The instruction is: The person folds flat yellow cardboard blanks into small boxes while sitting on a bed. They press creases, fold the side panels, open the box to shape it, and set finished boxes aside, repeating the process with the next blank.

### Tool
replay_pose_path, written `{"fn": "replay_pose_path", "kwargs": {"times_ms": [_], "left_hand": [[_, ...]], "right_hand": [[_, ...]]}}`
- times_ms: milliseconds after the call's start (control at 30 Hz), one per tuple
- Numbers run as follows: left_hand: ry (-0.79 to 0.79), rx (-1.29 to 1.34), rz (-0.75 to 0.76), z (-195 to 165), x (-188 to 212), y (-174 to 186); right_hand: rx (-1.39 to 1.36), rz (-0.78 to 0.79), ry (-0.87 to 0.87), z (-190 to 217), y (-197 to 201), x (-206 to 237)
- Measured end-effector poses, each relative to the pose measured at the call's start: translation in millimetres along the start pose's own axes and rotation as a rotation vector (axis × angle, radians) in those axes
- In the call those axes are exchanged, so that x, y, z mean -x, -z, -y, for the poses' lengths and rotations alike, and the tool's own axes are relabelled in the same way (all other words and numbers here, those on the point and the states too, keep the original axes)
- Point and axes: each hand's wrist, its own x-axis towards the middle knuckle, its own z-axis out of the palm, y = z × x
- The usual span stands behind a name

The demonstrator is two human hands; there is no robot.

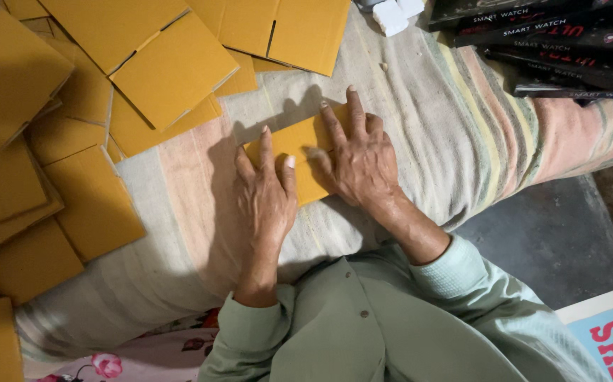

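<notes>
Both hands lie flat and unclenched on a small yellow cardboard piece point(299, 152) resting on the striped cloth point(426, 120): the left hand point(267, 198) presses its near edge, the right hand point(359, 159) its right side. A heap of flattened yellow cartons point(73, 106) lies left of that piece, black boxes point(554, 42) far to its right.

Small flat yellow-brown cardboard piece point(293, 145), lying on the striped cloth, pressed under both palms, corners showing between the fingers.
</notes>
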Motion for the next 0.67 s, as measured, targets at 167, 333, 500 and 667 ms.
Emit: {"fn": "replay_pose_path", "kwargs": {"times_ms": [167,333,500,667], "left_hand": [[-0.045,0.012,-0.014,1.3,-0.7,4.3],[-0.017,-0.016,0.016,0.1,3.2,4.3],[-0.027,0.048,-0.02,2.8,3.8,-1.3],[0.01,0.065,-0.01,2.9,1.0,-0.8]], "right_hand": [[0.009,0.024,-0.035,1.5,0.5,-1.8],[-0.035,0.018,-0.01,4.8,10.2,-1.7],[-0.057,0.033,-0.054,5.5,10.7,-3.3],[-0.064,-0.02,-0.051,5.5,7.2,-0.9]]}}
